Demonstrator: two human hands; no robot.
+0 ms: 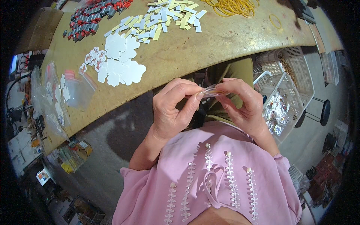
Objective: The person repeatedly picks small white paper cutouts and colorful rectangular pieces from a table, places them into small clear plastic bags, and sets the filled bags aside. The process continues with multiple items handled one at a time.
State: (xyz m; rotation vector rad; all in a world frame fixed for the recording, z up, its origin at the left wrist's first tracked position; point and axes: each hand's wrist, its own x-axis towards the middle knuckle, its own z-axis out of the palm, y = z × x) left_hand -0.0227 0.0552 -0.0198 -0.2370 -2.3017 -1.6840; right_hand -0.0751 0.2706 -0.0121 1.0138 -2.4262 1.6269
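A small clear plastic bag (212,92) is stretched between my two hands, above my lap and just off the table's near edge. Something yellow-orange shows at its right part; what exactly is inside I cannot make out. My left hand (174,104) pinches the bag's left end between thumb and fingertips. On the other end, the fingers and thumb of my right hand (242,102) are closed too. White flower-shaped cutouts (122,62) lie on the table beyond my left hand, beside smaller printed cutouts (95,59).
On the yellowish table (202,43) are grey-and-red small parts (88,22), yellow and pale-blue strips (161,18) and yellow rubber bands (236,6). Clear bags (77,90) lie at the left. White plastic baskets (303,75) stand right, one with shiny packets (276,112), near a black stool (325,112).
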